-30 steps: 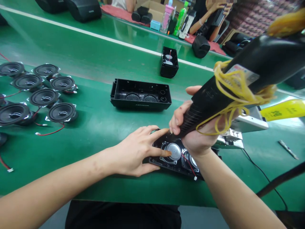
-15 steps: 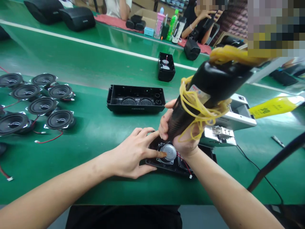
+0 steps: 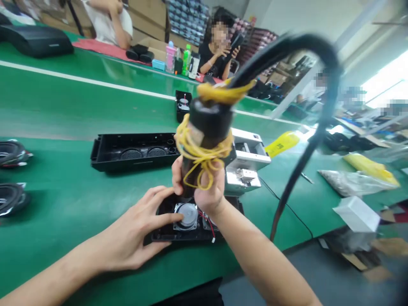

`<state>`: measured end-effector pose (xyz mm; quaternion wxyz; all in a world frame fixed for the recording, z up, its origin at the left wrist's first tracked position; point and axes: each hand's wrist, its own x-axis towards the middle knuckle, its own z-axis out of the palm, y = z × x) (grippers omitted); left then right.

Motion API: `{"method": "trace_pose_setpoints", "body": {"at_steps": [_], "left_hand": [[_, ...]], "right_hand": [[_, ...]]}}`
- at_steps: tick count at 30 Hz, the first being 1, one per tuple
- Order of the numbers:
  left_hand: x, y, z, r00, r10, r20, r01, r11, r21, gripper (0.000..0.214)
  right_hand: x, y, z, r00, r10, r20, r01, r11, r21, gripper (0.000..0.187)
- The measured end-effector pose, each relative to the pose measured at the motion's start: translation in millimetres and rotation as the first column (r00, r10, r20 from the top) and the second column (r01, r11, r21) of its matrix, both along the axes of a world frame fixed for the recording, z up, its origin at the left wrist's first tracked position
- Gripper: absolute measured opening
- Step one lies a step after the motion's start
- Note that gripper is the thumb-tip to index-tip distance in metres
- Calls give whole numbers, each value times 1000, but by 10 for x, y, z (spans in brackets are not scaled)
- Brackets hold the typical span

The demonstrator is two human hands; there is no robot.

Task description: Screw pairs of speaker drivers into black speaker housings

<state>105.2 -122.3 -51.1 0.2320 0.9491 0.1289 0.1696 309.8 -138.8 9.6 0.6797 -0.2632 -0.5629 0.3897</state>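
My right hand [image 3: 204,189] is wrapped round a black electric screwdriver [image 3: 207,131] bound with yellow rubber bands; it stands upright over a black speaker housing [image 3: 165,231] lying at the table's front edge. Its tip is hidden behind my fingers. My left hand [image 3: 140,229] lies flat on that housing with fingers spread, the index finger touching the silver back of a speaker driver [image 3: 188,214] seated in it. A red wire [image 3: 205,221] runs from the driver. A thick black cable [image 3: 306,127] arcs from the screwdriver's top down to the right.
An empty black housing [image 3: 134,151] lies behind, another small one [image 3: 183,104] further back. Loose speaker drivers [image 3: 11,197] sit at the left edge. A silver machine [image 3: 247,163], a yellow bag [image 3: 282,144] and a white box [image 3: 357,212] stand to the right. Other people sit at the far side.
The screwdriver swung from leaning right to upright over the housing. My head turned right, so everything shifted left in view. My left hand stayed on the driver.
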Motion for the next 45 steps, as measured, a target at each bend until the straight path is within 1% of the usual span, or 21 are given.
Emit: {"method": "trace_pose_setpoints", "body": {"at_steps": [2,4,5,7,9,11,12,14,17,20,22,24,26,28,31,34,36,38,40,44,45], "left_hand": [[-19,-9,22,1000,5,10,-5,1000,-17,46],[-62,0,36,1000,1,19,-1,1000,-1,45],[-92,8,33,1000,3,23,-4,1000,11,45],[-162,21,4,998,57,28,-57,998,7,42],[-231,19,-41,987,160,23,-159,987,-28,35],[-281,7,-72,972,235,3,-235,971,-47,34],[-296,1,-72,968,252,-11,-252,967,-30,40],[-300,-4,-35,959,279,-51,-276,959,59,60],[-211,-3,101,956,279,-89,-256,944,206,87],[13,-22,265,989,118,-94,-86,953,292,92],[209,-48,355,993,-12,-119,52,940,336,94],[392,-70,409,987,-82,-141,127,931,342,94],[517,-77,413,985,-87,-151,131,939,317,89],[568,-71,372,985,-58,-161,102,953,286,85],[553,-63,286,982,5,-190,39,972,231,82],[535,-62,260,978,67,-197,-30,982,186,76],[547,-51,284,978,44,-203,-14,989,150,70],[567,-31,320,976,2,-220,22,994,107,66],[584,-12,351,972,-16,-234,33,997,71,63],[597,-6,386,970,-24,-242,32,999,29,57],[598,-8,393,970,-26,-242,32,999,23,55]], "right_hand": [[170,-87,258,998,-43,-36,45,996,74,44],[442,-196,511,989,-131,-64,139,979,149,55],[608,-252,610,977,-202,-71,212,960,186,60],[964,-351,721,916,-391,-91,401,878,261,61],[1285,-419,718,813,-569,-126,577,755,313,57],[1507,-450,640,734,-664,-142,671,676,306,50],[1572,-454,590,709,-691,-141,697,654,295,48],[1622,-447,498,679,-723,-128,724,630,280,48],[1589,-427,421,674,-733,-85,726,637,259,53],[1556,-421,405,682,-726,-82,722,651,234,56],[1560,-424,399,682,-726,-90,724,653,222,55],[1575,-428,386,686,-722,-90,721,658,217,56],[1588,-429,373,694,-715,-78,712,668,215,56],[1588,-427,366,704,-708,-61,701,679,218,55],[1573,-435,372,709,-704,-49,696,686,214,55],[1576,-480,375,702,-711,-41,703,682,201,56],[1592,-532,370,717,-696,-32,689,701,184,62],[1589,-590,376,758,-652,-28,646,745,164,69],[1537,-645,411,775,-631,-36,628,763,152,70],[1334,-763,555,738,-671,-77,675,733,85,55],[1298,-800,584,753,-653,-81,658,752,51,49]]}}
